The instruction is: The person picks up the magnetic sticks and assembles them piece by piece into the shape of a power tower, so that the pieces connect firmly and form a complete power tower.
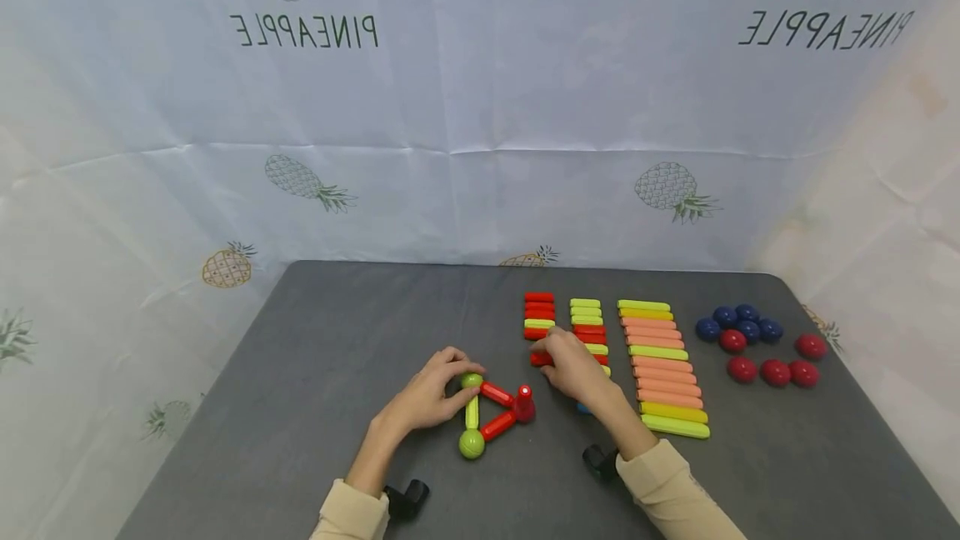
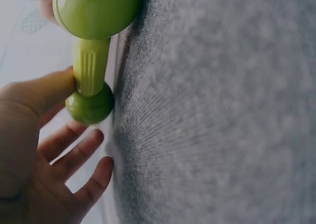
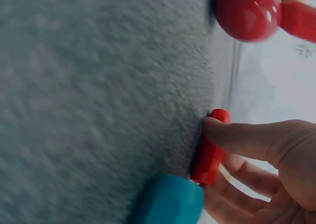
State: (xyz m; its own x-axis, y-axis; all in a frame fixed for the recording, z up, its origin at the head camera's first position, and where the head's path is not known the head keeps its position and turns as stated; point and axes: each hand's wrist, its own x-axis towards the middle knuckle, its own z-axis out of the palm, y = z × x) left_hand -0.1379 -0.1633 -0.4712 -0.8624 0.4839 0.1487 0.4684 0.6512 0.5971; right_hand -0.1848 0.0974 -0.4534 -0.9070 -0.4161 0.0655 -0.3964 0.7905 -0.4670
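A flat triangle of magnetic building sticks and balls lies in front of me in the head view. Its left side is a yellow-green stick (image 1: pixel 472 415) between a far green ball (image 1: pixel 470 381) and a near green ball (image 1: pixel 471 444). Two red sticks run to a red ball (image 1: pixel 525 412), from which another red stick (image 1: pixel 524 394) stands up. My left hand (image 1: pixel 431 390) pinches the triangle at its far green ball, thumb against the stick's end in the left wrist view. My right hand (image 1: pixel 577 367) pinches a loose red stick (image 3: pixel 209 155) between thumb and fingers, close over the table.
Short red and yellow-green sticks (image 1: pixel 539 307) lie in two columns, partly behind my right hand. A blue stick (image 3: pixel 170 202) is near it. Longer orange and yellow sticks (image 1: pixel 663 362) form a column farther right. Blue balls (image 1: pixel 724 317) and red balls (image 1: pixel 776 372) sit at the table's right.
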